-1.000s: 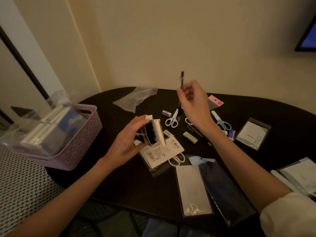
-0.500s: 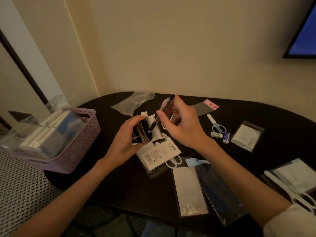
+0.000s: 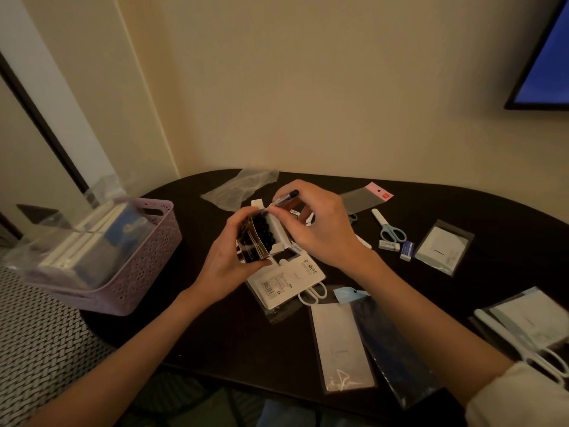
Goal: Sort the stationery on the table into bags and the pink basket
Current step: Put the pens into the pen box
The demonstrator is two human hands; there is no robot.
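Note:
My left hand (image 3: 226, 260) grips a small open pen box (image 3: 261, 238) above the dark table (image 3: 234, 343); black pen caps show inside it. My right hand (image 3: 320, 229) pinches a black pen (image 3: 284, 198) right at the box's open top, its cap end pointing up and right. The pink basket (image 3: 132, 272) stands at the table's left edge, holding bagged white and blue items. Under my hands lies a bag with a white label card and white scissors (image 3: 314, 294).
Blue-handled scissors (image 3: 389, 228), two erasers (image 3: 397, 246) and a small bagged card (image 3: 443, 246) lie to the right. Empty clear bags (image 3: 341, 343) lie near the front edge, another crumpled bag (image 3: 243, 186) at the back. White scissors (image 3: 529, 349) sit far right.
My right hand brought the pen down from upright above the table to the open box in my left hand. The box stayed held in place.

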